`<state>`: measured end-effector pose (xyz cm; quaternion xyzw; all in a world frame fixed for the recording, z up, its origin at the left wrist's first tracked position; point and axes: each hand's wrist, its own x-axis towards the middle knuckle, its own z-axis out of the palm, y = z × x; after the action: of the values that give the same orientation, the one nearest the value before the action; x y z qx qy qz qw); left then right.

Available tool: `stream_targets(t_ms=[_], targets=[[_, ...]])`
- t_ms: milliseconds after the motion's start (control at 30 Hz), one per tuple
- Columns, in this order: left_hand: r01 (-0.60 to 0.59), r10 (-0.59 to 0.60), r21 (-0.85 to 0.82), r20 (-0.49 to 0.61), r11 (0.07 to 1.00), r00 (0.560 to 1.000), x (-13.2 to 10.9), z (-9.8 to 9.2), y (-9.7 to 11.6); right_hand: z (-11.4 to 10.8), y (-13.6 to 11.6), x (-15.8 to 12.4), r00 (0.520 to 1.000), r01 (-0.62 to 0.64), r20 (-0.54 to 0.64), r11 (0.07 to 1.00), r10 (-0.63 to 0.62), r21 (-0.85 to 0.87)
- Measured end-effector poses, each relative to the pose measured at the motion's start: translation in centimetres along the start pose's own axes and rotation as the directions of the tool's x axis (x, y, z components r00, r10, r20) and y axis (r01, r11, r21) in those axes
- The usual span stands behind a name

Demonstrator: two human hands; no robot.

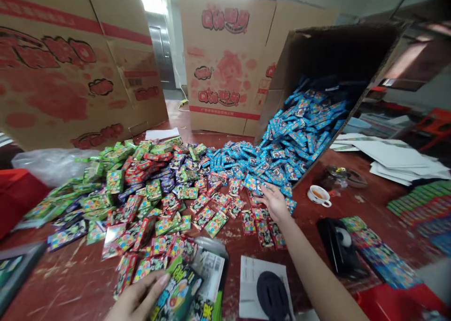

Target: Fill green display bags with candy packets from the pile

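At the front of the table my left hand [143, 295] is closed on a green and black packet [176, 290], thumb on top. A clear-topped container with a barcode label [211, 269] lies just behind that packet. My right hand [275, 202] reaches forward and pinches a small blue packet [252, 183] at the edge of the blue pile [230, 156]. Small red packets [248, 221] lie under and beside my right hand. Heaped green packets [114, 181] and purple packets [168, 182] spread to the left.
A tipped carton [275, 100] spills blue packets; two more cartons [225, 67] [70, 76] stand behind. Right of my arm are a cup [319, 195], a black tape dispenser [340, 248] and rows of packets [380, 250]. A dark oval object [273, 293] lies on paper.
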<state>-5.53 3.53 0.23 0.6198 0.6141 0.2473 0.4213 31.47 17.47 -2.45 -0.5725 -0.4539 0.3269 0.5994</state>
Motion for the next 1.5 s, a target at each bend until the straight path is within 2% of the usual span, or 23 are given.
stream_targets(t_ms=[67, 133, 300, 367, 433, 467, 533, 633, 700, 733, 800, 833, 867, 900, 1000, 1033, 1067, 1133, 1200, 1267, 1367, 1433, 1500], targets=[[-0.029, 0.029, 0.002, 0.018, 1.0, 0.999, 0.0, 0.1, 1.3, 0.3, -0.9, -2.8, 0.983, -0.134, 0.145, 0.979, 0.112, 0.151], [-0.048, 0.048, -0.004, 0.022, 0.999, 0.999, 0.1, 0.4, 2.2, 1.1, -1.6, -5.8, 0.944, -0.272, 0.262, 0.924, 0.202, 0.27], [-0.072, 0.072, -0.064, 0.006, 0.995, 0.997, -0.6, 1.4, 2.9, 5.3, -2.5, -12.0, 0.91, -0.392, 0.279, 0.857, 0.307, 0.334], [-0.08, 0.08, -0.098, -0.001, 0.992, 0.997, -1.1, 1.5, 2.9, 7.1, -3.0, -13.9, 0.909, -0.378, 0.318, 0.853, 0.269, 0.36], [-0.083, 0.083, -0.114, -0.005, 0.99, 0.997, -1.6, 1.4, 2.8, 8.1, -3.9, -15.1, 0.91, -0.292, 0.389, 0.888, 0.144, 0.354], [-0.081, 0.08, -0.113, -0.008, 0.99, 0.997, -1.9, 1.2, 2.7, 8.2, -4.5, -15.4, 0.892, -0.237, 0.446, 0.917, 0.073, 0.322], [-0.075, 0.075, -0.106, 0.0, 0.992, 0.997, -2.4, 0.6, 2.6, 7.7, -5.6, -15.6, 0.805, -0.118, 0.593, 0.974, -0.022, 0.195], [-0.081, 0.089, -0.082, 0.098, 0.993, 0.991, -3.0, -0.4, 2.9, 6.0, -6.9, -15.2, 0.597, 0.035, 0.802, 0.999, -0.034, 0.017], [-0.098, 0.108, -0.064, 0.196, 0.993, 0.975, -3.3, -0.9, 3.4, 4.9, -7.6, -14.9, 0.47, 0.057, 0.883, 0.998, -0.005, -0.025], [-0.108, 0.119, -0.057, 0.232, 0.992, 0.965, -3.3, -1.1, 3.6, 4.5, -7.8, -14.8, 0.425, 0.044, 0.905, 0.998, 0.016, -0.038], [-0.128, 0.139, -0.058, 0.268, 0.99, 0.953, -3.4, -1.4, 4.0, 4.1, -8.1, -15.1, 0.388, 0.017, 0.92, 0.998, 0.055, -0.067], [-0.136, 0.147, -0.062, 0.271, 0.989, 0.951, -3.4, -1.5, 4.2, 4.1, -8.1, -15.3, 0.393, 0.018, 0.917, 0.996, 0.073, -0.086], [-0.142, 0.155, -0.066, 0.268, 0.988, 0.951, -3.3, -1.4, 4.3, 4.2, -8.1, -15.6, 0.422, 0.033, 0.903, 0.994, 0.08, -0.104], [-0.146, 0.159, -0.071, 0.256, 0.987, 0.953, -3.3, -1.3, 4.4, 4.3, -7.9, -15.9, 0.48, 0.061, 0.874, 0.991, 0.076, -0.119], [-0.136, 0.151, -0.093, 0.192, 0.986, 0.97, -3.1, 0.0, 4.2, 5.2, -6.6, -16.6, 0.721, 0.173, 0.692, 0.975, -0.027, -0.142], [-0.126, 0.142, -0.108, 0.166, 0.986, 0.976, -3.0, 0.7, 4.1, 5.6, -6.0, -16.7, 0.776, 0.196, 0.626, 0.972, -0.074, -0.127], [-0.112, 0.131, -0.131, 0.145, 0.985, 0.981, -3.0, 1.5, 3.9, 6.0, -5.4, -16.7, 0.806, 0.196, 0.581, 0.976, -0.109, -0.09], [-0.08, 0.103, -0.198, 0.11, 0.977, 0.989, -3.1, 3.2, 3.5, 6.8, -4.2, -16.5, 0.806, 0.121, 0.58, 0.992, -0.116, 0.03], [-0.046, 0.068, -0.287, 0.066, 0.957, 0.996, -3.5, 4.8, 2.9, 7.3, -3.4, -16.3, 0.763, 0.015, 0.641, 0.993, -0.086, 0.116], [-0.021, 0.021, -0.385, -0.005, 0.923, 1.0, -4.1, 6.0, 2.2, 7.6, -3.1, -16.2, 0.743, -0.003, 0.664, 0.992, -0.081, 0.124], [-0.01, -0.052, -0.527, -0.104, 0.85, 0.993, -5.6, 7.1, 1.1, 8.1, -3.2, -17.1, 0.788, 0.043, 0.604, 0.989, -0.119, 0.14], [-0.038, -0.078, -0.609, -0.163, 0.792, 0.984, -6.8, 7.4, 0.5, 8.6, -3.2, -18.4, 0.8, -0.038, 0.595, 0.983, -0.077, 0.177], [-0.079, -0.088, -0.667, -0.212, 0.741, 0.973, -8.0, 7.6, 0.0, 9.3, -3.1, -20.3, 0.778, -0.178, 0.628, 0.968, 0.028, 0.176]])
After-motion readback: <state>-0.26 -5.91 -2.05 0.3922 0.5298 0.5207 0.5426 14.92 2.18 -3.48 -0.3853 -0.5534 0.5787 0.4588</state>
